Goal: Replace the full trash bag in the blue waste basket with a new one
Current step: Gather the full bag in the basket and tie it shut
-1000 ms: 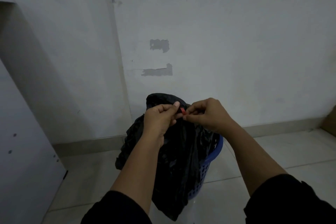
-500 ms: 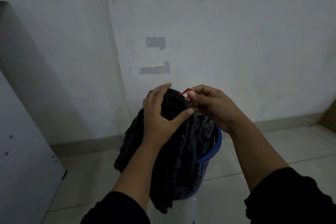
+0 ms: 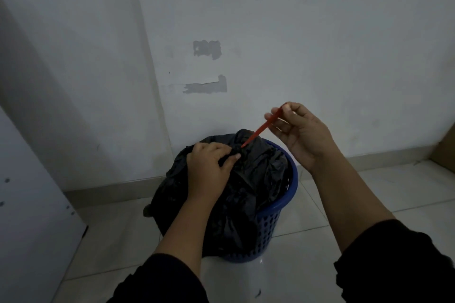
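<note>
A blue perforated waste basket [image 3: 272,222] stands on the tiled floor by the wall. A full black trash bag [image 3: 258,179] fills it and drapes over its left side. My left hand [image 3: 209,170] grips the gathered neck of the bag at the top. My right hand [image 3: 300,130] is raised up and to the right, pinching the end of a red tie [image 3: 261,128]. The tie runs taut from the bag's neck up to my fingers.
A white wall with grey patches rises right behind the basket, with a skirting strip along the floor. A white panel [image 3: 29,204] stands at the left. A cardboard piece [image 3: 443,152] leans at the far right. Pale floor tiles surround the basket.
My right hand has pulled the red tie up and out to the right, stretching it. My left hand closed round the bag's neck, and the bag sank lower into the basket.
</note>
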The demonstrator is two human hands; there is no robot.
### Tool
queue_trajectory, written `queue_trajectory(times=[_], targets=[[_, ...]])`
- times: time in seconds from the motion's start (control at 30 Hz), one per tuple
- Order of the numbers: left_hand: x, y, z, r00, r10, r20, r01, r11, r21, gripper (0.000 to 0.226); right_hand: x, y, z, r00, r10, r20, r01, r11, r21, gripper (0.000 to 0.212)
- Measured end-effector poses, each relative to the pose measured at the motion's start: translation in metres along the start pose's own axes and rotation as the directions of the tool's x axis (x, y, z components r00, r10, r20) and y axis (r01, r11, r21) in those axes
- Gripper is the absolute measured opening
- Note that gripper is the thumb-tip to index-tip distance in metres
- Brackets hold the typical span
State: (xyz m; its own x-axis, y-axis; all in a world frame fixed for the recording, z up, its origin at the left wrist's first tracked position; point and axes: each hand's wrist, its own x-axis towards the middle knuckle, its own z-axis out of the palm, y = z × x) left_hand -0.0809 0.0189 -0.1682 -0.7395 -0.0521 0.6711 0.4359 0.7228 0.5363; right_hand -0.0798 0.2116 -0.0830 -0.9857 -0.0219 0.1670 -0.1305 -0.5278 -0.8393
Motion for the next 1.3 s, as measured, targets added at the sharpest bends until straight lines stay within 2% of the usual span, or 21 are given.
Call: queue_trajectory(times=[0.07,0.1,0.13,0.17,0.2,0.23,0.27,0.3,0.37,0.4,0.43,0.5,0.57,0.67,0.73,1.0,1.1,1.13,1.2,1.27,1.3], targets=[[-0.001,-0.006,-0.003,0.999,-0.04,0.036,0.038,0.998,0.051,0.022,0.003,0.003,-0.008,0.992,-0.007,-0.124,0.006,1.0,-0.003,0.012],[-0.001,-0.008,-0.005,0.998,-0.054,0.038,0.051,0.996,0.071,0.022,0.004,0.007,-0.012,0.977,-0.028,-0.213,0.001,0.992,-0.122,0.006],[-0.001,-0.009,-0.006,0.997,-0.063,0.032,0.06,0.994,0.09,0.022,0.004,0.011,-0.017,0.949,-0.09,-0.302,-0.013,0.946,-0.323,0.006],[0.0,-0.008,-0.007,0.997,-0.073,0.022,0.071,0.992,0.104,0.021,0.003,0.014,-0.021,0.915,-0.195,-0.352,-0.021,0.851,-0.525,0.015],[0.0,-0.008,-0.009,0.996,-0.085,0.012,0.083,0.99,0.114,0.021,0.002,0.015,-0.023,0.896,-0.283,-0.343,-0.018,0.747,-0.664,0.022],[0.001,-0.006,-0.009,0.995,-0.097,0.002,0.096,0.988,0.118,0.02,0.001,0.012,-0.024,0.911,-0.284,-0.301,-0.029,0.681,-0.732,0.029],[0.002,-0.005,-0.009,0.994,-0.108,-0.006,0.108,0.987,0.116,0.02,-0.001,0.008,-0.022,0.953,-0.178,-0.245,-0.072,0.652,-0.755,0.038],[0.003,-0.003,-0.009,0.993,-0.116,-0.008,0.116,0.987,0.112,0.02,-0.004,0.004,-0.019,0.982,0.003,-0.191,-0.154,0.602,-0.783,0.046],[0.004,0.001,-0.007,0.995,-0.103,0.001,0.102,0.989,0.106,0.018,-0.011,0.004,-0.011,0.938,0.332,-0.102,-0.26,0.477,-0.839,0.05],[0.004,0.003,-0.006,0.996,-0.085,0.012,0.084,0.991,0.101,0.018,-0.012,0.01,-0.009,0.921,0.384,-0.061,-0.259,0.489,-0.833,0.047],[0.003,0.005,-0.005,0.997,-0.069,0.026,0.066,0.993,0.096,0.018,-0.011,0.017,-0.007,0.93,0.366,-0.031,-0.241,0.545,-0.803,0.043],[0.003,0.009,-0.003,0.997,-0.053,0.059,0.048,0.995,0.087,0.019,-0.007,0.032,-0.003,0.97,0.241,-0.025,-0.191,0.699,-0.689,0.036],[0.002,0.01,-0.005,0.992,-0.058,0.109,0.047,0.994,0.1,0.022,-0.004,0.039,0.001,0.987,0.16,-0.031,-0.148,0.796,-0.587,0.026],[0.002,0.011,-0.008,0.977,-0.047,0.206,0.034,0.997,0.068,0.035,0.0,0.045,0.006,0.99,0.143,0.007,-0.117,0.836,-0.536,0.02],[0.002,0.013,-0.008,0.978,-0.046,0.202,0.035,0.998,0.059,0.036,0.0,0.047,0.008,0.987,0.157,0.018,-0.126,0.85,-0.511,0.019],[0.001,0.014,-0.001,0.986,-0.048,0.162,0.031,0.994,0.107,0.026,0.0,0.049,0.008,0.99,0.139,-0.014,-0.129,0.875,-0.466,0.019],[-0.001,0.011,-0.002,0.992,-0.037,0.121,0.022,0.992,0.125,0.022,0.001,0.049,0.006,0.983,0.144,-0.112,-0.179,0.871,-0.458,0.018],[-0.002,0.009,-0.002,0.994,-0.044,0.102,0.032,0.993,0.116,0.021,0.001,0.048,0.005,0.975,0.155,-0.159,-0.213,0.854,-0.476,0.02],[-0.003,0.007,-0.002,0.997,-0.04,0.073,0.033,0.995,0.098,0.018,-0.001,0.045,0.002,0.947,0.233,-0.222,-0.321,0.748,-0.581,0.032],[-0.004,0.007,-0.003,0.998,-0.007,0.056,0.001,0.995,0.097,0.016,-0.002,0.045,-0.002,0.905,0.359,-0.226,-0.415,0.638,-0.649,0.048],[-0.004,0.007,-0.003,0.999,0.011,0.053,-0.016,0.995,0.097,0.015,-0.002,0.047,-0.003,0.892,0.404,-0.201,-0.432,0.638,-0.637,0.052]])
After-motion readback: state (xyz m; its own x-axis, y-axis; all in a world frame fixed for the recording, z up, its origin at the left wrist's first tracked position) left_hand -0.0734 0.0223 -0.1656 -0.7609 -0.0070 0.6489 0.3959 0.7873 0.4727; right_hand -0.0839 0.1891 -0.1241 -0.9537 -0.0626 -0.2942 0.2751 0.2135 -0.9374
